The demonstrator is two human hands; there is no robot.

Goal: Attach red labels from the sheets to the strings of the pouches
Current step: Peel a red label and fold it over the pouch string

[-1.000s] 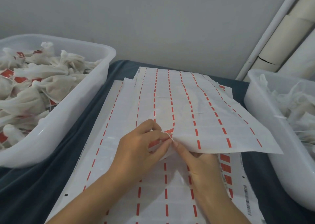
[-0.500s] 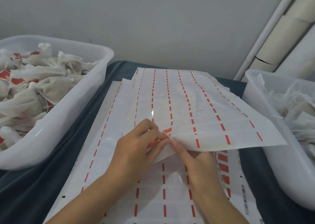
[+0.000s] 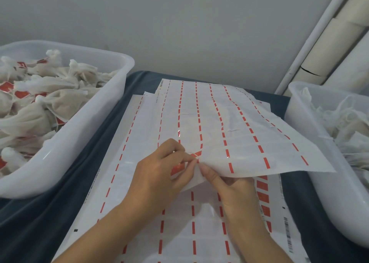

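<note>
Here, a red label (image 3: pixel 196 154) sits at the near edge of the top label sheet (image 3: pixel 229 126), close to the middle of the view, with a thin white string (image 3: pixel 192 156) lying against it between the two hands. That sheet is lifted along its near edge, so it arches over the stack of sheets (image 3: pixel 179 222) lying flat beneath it on the dark blue cloth (image 3: pixel 40 222); its raised corner reaches out over the rim of the right tub (image 3: pixel 339 202). The left hand (image 3: pixel 157 174) comes in from below with its fingers curled, thumb and forefinger closed tight on the string and the label. The right hand (image 3: pixel 229 184) reaches under the lifted edge, its thumb pressed to the sheet's fold just beside the label; the rest of its fingers are hidden under the paper, so how far they curl cannot be told. To the left stands a white tub (image 3: pixel 83 134) heaped with tied pouches (image 3: pixel 40 106), several showing red tags. The right tub holds more white pouches (image 3: pixel 347 122), tangled together. Behind everything is a plain grey wall (image 3: pixel 179 26), and pale tubes (image 3: pixel 329 48) lean in the far right corner.
</note>
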